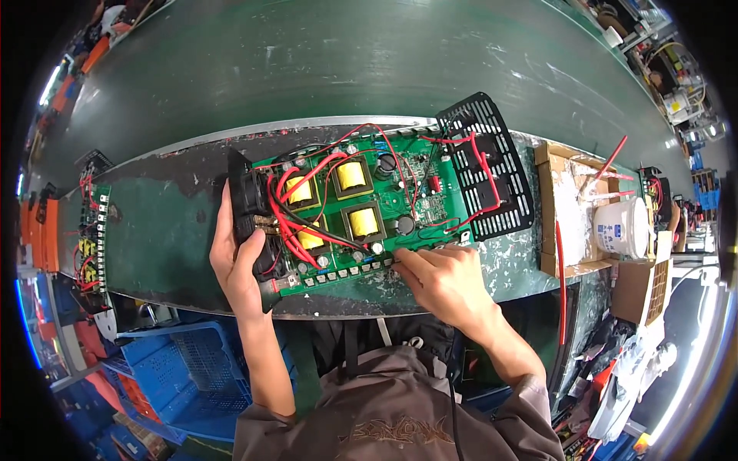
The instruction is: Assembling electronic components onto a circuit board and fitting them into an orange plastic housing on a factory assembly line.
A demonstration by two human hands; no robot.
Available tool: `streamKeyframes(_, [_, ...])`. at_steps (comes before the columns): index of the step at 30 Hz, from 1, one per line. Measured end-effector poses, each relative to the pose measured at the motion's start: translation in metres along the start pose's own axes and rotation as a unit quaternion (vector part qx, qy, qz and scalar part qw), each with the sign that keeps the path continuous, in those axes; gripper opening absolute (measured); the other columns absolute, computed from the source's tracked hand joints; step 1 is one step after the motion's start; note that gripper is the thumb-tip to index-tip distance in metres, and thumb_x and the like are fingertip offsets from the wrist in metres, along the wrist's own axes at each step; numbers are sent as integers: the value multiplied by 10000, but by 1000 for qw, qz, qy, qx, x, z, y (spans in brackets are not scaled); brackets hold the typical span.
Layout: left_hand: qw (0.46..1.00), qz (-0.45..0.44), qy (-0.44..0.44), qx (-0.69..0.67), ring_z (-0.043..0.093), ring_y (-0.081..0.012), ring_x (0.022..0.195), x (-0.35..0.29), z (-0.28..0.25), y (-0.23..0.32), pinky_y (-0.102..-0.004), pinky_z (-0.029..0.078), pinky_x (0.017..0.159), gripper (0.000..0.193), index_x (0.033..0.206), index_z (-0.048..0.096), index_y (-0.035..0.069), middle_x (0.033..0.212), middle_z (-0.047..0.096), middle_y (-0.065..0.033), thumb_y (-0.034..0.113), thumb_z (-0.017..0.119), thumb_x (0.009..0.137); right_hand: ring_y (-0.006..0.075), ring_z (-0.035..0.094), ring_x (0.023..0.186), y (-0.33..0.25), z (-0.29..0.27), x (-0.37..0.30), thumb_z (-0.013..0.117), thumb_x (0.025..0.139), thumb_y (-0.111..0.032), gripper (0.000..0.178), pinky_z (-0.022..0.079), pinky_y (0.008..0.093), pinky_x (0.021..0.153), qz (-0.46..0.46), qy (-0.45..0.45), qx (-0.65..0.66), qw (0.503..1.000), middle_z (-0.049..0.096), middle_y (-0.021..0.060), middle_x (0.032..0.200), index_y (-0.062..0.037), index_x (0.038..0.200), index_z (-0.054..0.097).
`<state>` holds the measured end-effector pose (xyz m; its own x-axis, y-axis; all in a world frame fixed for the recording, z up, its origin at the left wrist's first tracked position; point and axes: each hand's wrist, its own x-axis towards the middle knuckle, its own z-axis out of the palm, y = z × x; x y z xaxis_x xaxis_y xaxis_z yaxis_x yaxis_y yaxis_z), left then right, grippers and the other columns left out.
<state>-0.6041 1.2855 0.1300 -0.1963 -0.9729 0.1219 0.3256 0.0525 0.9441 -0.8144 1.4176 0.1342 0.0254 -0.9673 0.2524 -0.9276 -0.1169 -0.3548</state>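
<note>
A green circuit board [393, 201] lies in front of me on the workbench, bearing several yellow-wound transformers [363, 222] and thick red wires [281, 219]. My left hand [238, 270] grips the black end panel [244, 188] at its left end, thumb near the brass-coloured terminals and fingers on the outer side. At the board's near edge runs a row of small upright components [343, 273]. My right hand [452, 283] is closed, fingertips on that edge toward the right; what lies under them is hidden. A black slotted panel [516, 180] is at the right end, with red leads running to it.
Right of the board stands a cardboard box [547, 207] with a white bucket [621, 228] and red tubes. Another populated board [94, 238] lies at the far left. A blue crate [188, 369] sits below the bench at left. A wide green surface [346, 61] extends beyond the metal edge.
</note>
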Motion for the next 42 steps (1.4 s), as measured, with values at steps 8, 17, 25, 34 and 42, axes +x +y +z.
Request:
streamKeyframes(8, [1000, -5, 3, -7, 516, -189, 1169, 1, -1, -1, -297, 346, 1032, 649, 1398, 291, -106, 1326, 486, -174, -15, 482, 783, 241, 582, 517, 4, 9, -6, 716, 753, -155, 129, 440, 341, 471, 11, 2, 22, 1000, 603, 43, 624, -81, 820, 634])
streamKeyframes(17, [1000, -15, 7, 9, 514, -192, 1172, 1, 0, 0, -303, 350, 1030, 641, 1396, 296, -105, 1326, 483, -178, -12, 479, 788, 233, 590, 518, 1, 2, -2, 720, 740, -138, 102, 442, 340, 463, 28, 12, 24, 999, 602, 31, 641, -99, 788, 638])
streamKeyframes(25, [1000, -10, 7, 5, 520, -201, 1163, -1, 1, -2, -305, 358, 1022, 648, 1396, 298, -105, 1327, 481, -179, 1, 484, 784, 231, 591, 505, 5, 6, -3, 726, 734, -158, 103, 440, 338, 447, 36, 29, 38, 998, 592, 17, 633, -119, 783, 644])
streamKeyframes(34, [999, 18, -1, 33, 532, -216, 1142, 2, -4, -3, -319, 397, 999, 642, 1380, 330, -102, 1315, 479, -174, 28, 481, 770, 210, 563, 496, 10, -3, -23, 723, 725, -72, 107, 434, 313, 480, 55, 123, 50, 990, 587, 45, 610, -84, 809, 658])
streamKeyframes(42, [1000, 2, 13, -10, 557, -237, 1116, 1, 8, -1, -331, 428, 976, 644, 1379, 324, -108, 1294, 496, -199, 22, 483, 768, 192, 532, 436, 29, -18, -50, 728, 742, -51, 322, 397, 289, 432, 151, 154, 26, 976, 595, 65, 586, -76, 1058, 667])
